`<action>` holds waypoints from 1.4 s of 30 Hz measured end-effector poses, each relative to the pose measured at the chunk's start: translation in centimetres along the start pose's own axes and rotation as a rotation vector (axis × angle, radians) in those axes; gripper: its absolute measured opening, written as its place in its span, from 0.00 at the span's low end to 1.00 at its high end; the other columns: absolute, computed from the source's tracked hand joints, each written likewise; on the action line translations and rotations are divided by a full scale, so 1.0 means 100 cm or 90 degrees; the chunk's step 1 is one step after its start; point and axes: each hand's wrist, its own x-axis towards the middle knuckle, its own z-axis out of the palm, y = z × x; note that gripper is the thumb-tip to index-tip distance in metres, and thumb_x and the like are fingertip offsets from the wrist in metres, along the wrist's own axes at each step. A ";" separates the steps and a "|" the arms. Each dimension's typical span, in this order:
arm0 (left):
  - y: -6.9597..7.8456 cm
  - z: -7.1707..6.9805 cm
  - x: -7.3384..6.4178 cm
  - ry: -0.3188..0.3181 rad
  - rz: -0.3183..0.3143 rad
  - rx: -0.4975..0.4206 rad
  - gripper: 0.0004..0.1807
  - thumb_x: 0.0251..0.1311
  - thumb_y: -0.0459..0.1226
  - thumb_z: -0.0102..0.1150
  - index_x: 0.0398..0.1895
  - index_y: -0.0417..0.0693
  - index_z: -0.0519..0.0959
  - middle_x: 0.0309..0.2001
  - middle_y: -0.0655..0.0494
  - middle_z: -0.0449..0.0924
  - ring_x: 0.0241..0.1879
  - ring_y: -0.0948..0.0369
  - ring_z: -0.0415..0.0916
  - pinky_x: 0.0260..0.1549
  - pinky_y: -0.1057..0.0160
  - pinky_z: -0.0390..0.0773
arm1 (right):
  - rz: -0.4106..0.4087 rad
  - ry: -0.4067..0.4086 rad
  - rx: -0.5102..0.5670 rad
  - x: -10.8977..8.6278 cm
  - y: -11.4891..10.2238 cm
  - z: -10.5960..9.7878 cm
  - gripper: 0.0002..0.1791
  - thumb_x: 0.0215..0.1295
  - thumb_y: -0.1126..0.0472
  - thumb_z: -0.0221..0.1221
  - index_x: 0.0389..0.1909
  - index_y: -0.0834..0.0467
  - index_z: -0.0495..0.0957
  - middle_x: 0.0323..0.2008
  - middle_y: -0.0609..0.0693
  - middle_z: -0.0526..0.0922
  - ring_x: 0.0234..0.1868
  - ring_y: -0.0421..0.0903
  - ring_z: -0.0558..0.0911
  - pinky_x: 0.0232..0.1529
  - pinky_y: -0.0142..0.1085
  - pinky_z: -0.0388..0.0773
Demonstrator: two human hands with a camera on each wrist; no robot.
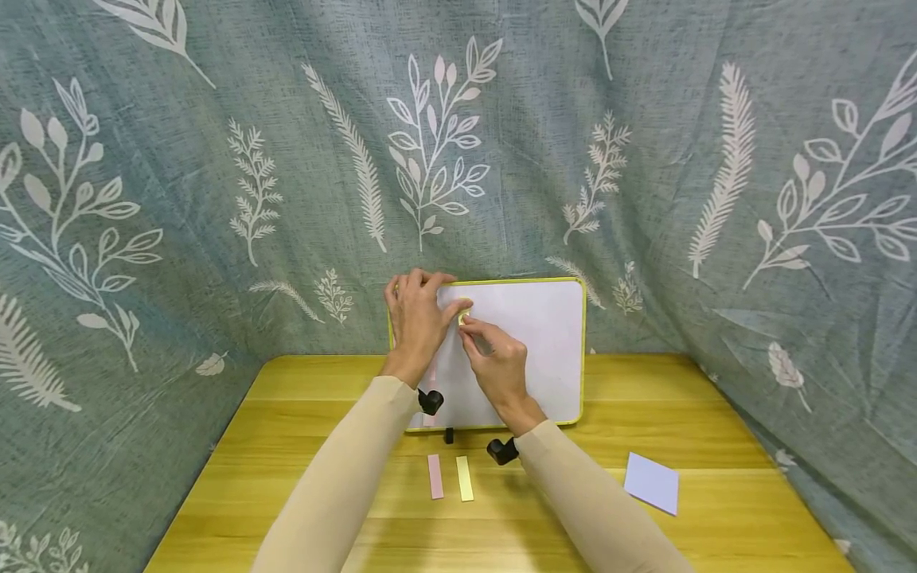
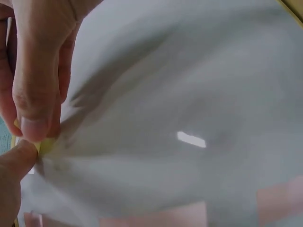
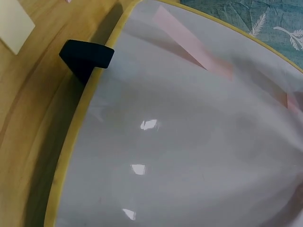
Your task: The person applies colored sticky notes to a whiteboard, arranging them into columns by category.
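The person's beige sleeves [image 1: 340, 481] come in from the near side over the wooden table [image 1: 308, 461]. Between them lie a pink strip [image 1: 435, 477] and, just beside it, a pale yellow strip [image 1: 465, 478]; a lavender square [image 1: 652, 483] lies right of the right sleeve. Beyond these, a black foot [image 1: 449, 436] shows at the lower edge of the yellow-rimmed whiteboard [image 1: 548, 358], which leans back. The right hand [image 1: 499, 366] pinches a small yellow slip [image 1: 463, 318] against the board's upper left part. The left hand [image 1: 418, 314] grips the board's top left edge, fingers bent over it, thumb touching the slip. Pink pieces [image 2: 161, 217] sit along the board's left side. Behind hangs a leaf-patterned blue-green cloth [image 1: 530, 199].
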 end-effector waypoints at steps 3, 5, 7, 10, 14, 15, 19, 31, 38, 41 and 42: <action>0.003 0.001 0.001 0.004 -0.017 0.007 0.28 0.63 0.58 0.84 0.61 0.57 0.93 0.55 0.46 0.88 0.63 0.43 0.83 0.88 0.32 0.59 | -0.007 -0.004 -0.007 -0.001 0.000 0.000 0.06 0.70 0.73 0.79 0.46 0.66 0.96 0.49 0.60 0.99 0.51 0.57 0.99 0.57 0.50 0.95; 0.005 0.001 0.002 0.007 -0.028 0.008 0.26 0.64 0.58 0.83 0.60 0.57 0.93 0.55 0.47 0.88 0.63 0.42 0.83 0.89 0.31 0.58 | -0.011 -0.005 -0.013 -0.002 0.001 -0.001 0.07 0.69 0.73 0.79 0.45 0.66 0.96 0.49 0.61 0.99 0.51 0.58 0.99 0.58 0.52 0.95; 0.006 0.002 0.003 0.007 -0.036 0.004 0.24 0.66 0.57 0.82 0.58 0.57 0.93 0.55 0.46 0.88 0.63 0.42 0.83 0.90 0.31 0.57 | -0.016 -0.008 -0.018 -0.003 0.001 -0.001 0.07 0.68 0.74 0.80 0.45 0.66 0.96 0.49 0.61 0.99 0.51 0.59 0.99 0.57 0.53 0.95; 0.008 0.002 0.003 0.006 -0.043 -0.001 0.22 0.68 0.56 0.81 0.58 0.56 0.93 0.56 0.46 0.88 0.65 0.41 0.83 0.90 0.30 0.56 | -0.019 -0.012 -0.022 -0.006 0.001 -0.002 0.08 0.67 0.74 0.80 0.45 0.65 0.96 0.50 0.61 0.98 0.52 0.60 0.98 0.57 0.54 0.95; 0.009 0.002 0.003 0.002 -0.046 0.005 0.22 0.69 0.56 0.81 0.58 0.56 0.93 0.58 0.46 0.88 0.65 0.41 0.83 0.91 0.29 0.55 | -0.016 -0.024 -0.026 -0.010 0.002 -0.004 0.08 0.67 0.73 0.81 0.45 0.64 0.96 0.51 0.61 0.97 0.53 0.59 0.98 0.58 0.53 0.95; 0.009 0.002 0.003 0.001 -0.045 0.009 0.22 0.69 0.56 0.81 0.58 0.57 0.93 0.58 0.46 0.88 0.66 0.41 0.83 0.91 0.29 0.55 | -0.013 -0.028 -0.026 -0.011 0.002 -0.004 0.08 0.67 0.72 0.81 0.45 0.64 0.96 0.51 0.61 0.97 0.54 0.59 0.98 0.58 0.53 0.95; 0.008 0.003 0.002 0.005 -0.035 0.023 0.23 0.68 0.57 0.81 0.59 0.57 0.92 0.58 0.47 0.88 0.66 0.41 0.84 0.91 0.28 0.56 | -0.003 -0.035 -0.030 -0.014 0.003 -0.007 0.10 0.68 0.72 0.81 0.48 0.65 0.95 0.53 0.61 0.96 0.54 0.59 0.97 0.59 0.52 0.95; 0.008 0.001 0.003 0.001 -0.030 0.003 0.21 0.70 0.54 0.80 0.60 0.57 0.93 0.59 0.46 0.87 0.65 0.40 0.83 0.92 0.27 0.52 | 0.017 -0.043 -0.040 -0.020 0.005 -0.022 0.13 0.70 0.70 0.80 0.53 0.65 0.94 0.54 0.60 0.95 0.45 0.52 0.98 0.53 0.49 0.96; 0.009 -0.003 0.005 -0.021 -0.035 0.001 0.15 0.75 0.50 0.77 0.59 0.59 0.94 0.59 0.48 0.88 0.65 0.42 0.84 0.93 0.28 0.52 | -0.004 -0.047 -0.056 -0.031 0.005 -0.032 0.12 0.68 0.72 0.81 0.51 0.64 0.95 0.53 0.60 0.96 0.44 0.52 0.98 0.53 0.50 0.96; 0.010 -0.007 0.004 -0.036 -0.035 0.008 0.15 0.77 0.48 0.76 0.62 0.61 0.94 0.60 0.49 0.88 0.67 0.42 0.84 0.94 0.28 0.50 | -0.012 -0.059 -0.059 -0.035 0.005 -0.038 0.12 0.68 0.72 0.81 0.51 0.63 0.95 0.53 0.59 0.96 0.45 0.53 0.98 0.53 0.53 0.96; 0.010 -0.008 0.003 -0.040 -0.031 0.008 0.15 0.79 0.47 0.75 0.63 0.61 0.94 0.61 0.48 0.88 0.68 0.42 0.84 0.94 0.27 0.49 | -0.011 -0.064 -0.061 -0.036 0.005 -0.040 0.12 0.68 0.72 0.81 0.51 0.63 0.95 0.53 0.59 0.96 0.46 0.53 0.98 0.53 0.53 0.95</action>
